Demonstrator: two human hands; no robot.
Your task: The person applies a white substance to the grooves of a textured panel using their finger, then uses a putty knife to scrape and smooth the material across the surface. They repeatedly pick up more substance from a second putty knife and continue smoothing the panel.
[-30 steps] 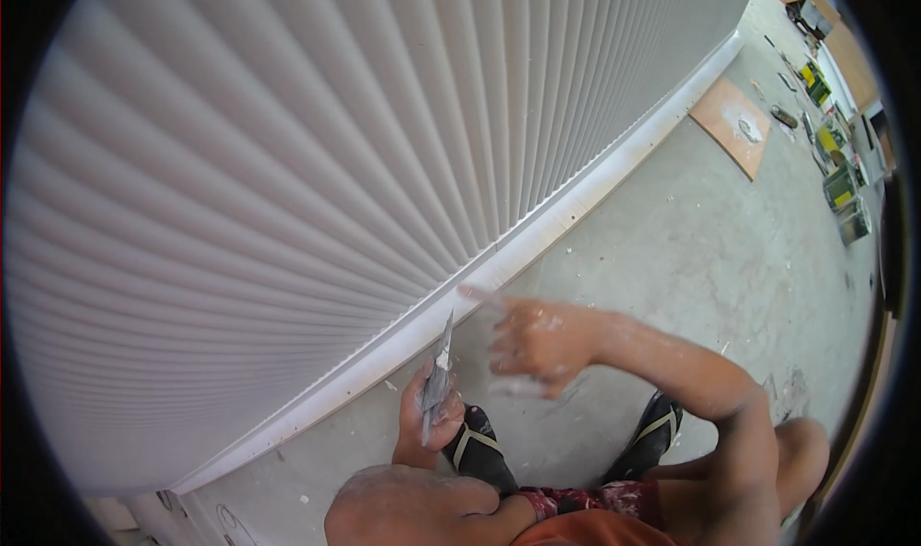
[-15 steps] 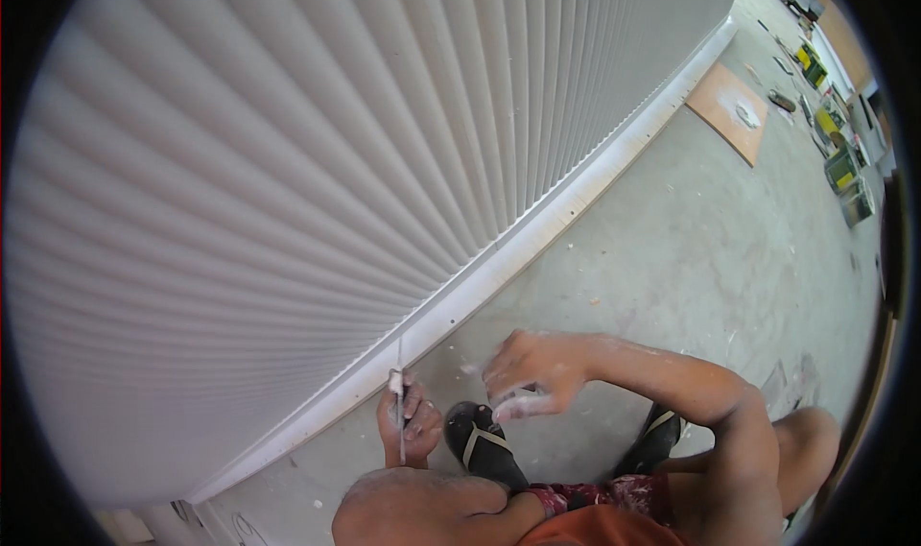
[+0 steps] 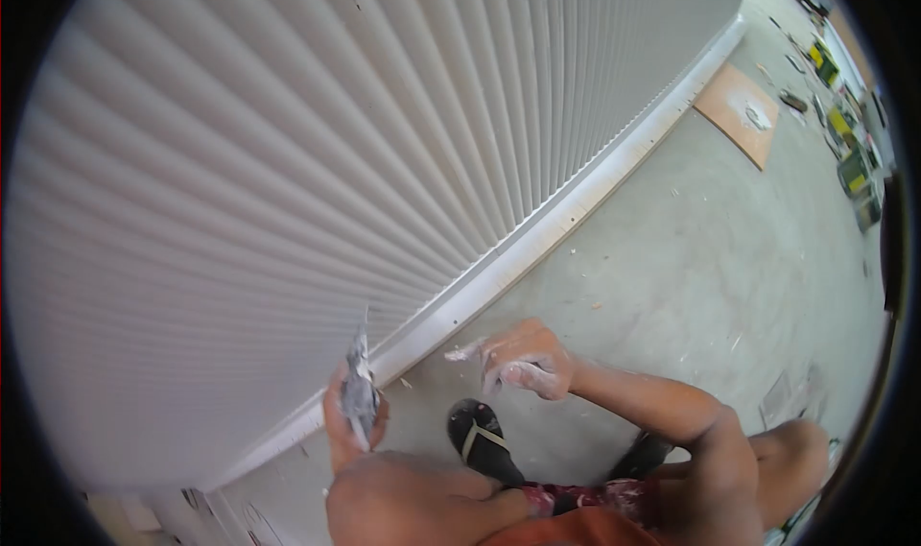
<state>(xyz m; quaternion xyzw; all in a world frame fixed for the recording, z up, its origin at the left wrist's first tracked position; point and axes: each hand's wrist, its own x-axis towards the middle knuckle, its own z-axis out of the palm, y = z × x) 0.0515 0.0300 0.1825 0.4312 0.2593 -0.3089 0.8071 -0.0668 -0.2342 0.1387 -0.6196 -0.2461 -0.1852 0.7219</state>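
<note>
I am crouched in front of a white fluted wall panel (image 3: 288, 162) with a white baseboard (image 3: 537, 239) along the concrete floor. My left hand (image 3: 350, 421) grips a putty knife (image 3: 360, 383) smeared with grey filler, blade pointing up toward the panel. My right hand (image 3: 523, 359), dusted white, hovers just in front of the baseboard with a filler-coated finger stretched toward it; it holds no tool that I can see. My knee (image 3: 403, 498) and black sandals (image 3: 484, 440) are below the hands.
A brown board (image 3: 739, 114) with a white filler blob lies on the floor at the upper right. Green-yellow containers (image 3: 849, 167) and tools line the far right edge. The concrete floor (image 3: 710, 258) is spattered with white flecks.
My left hand moved left and up with the putty knife, turning the blade face toward me. My right hand moved toward the baseboard, finger extended.
</note>
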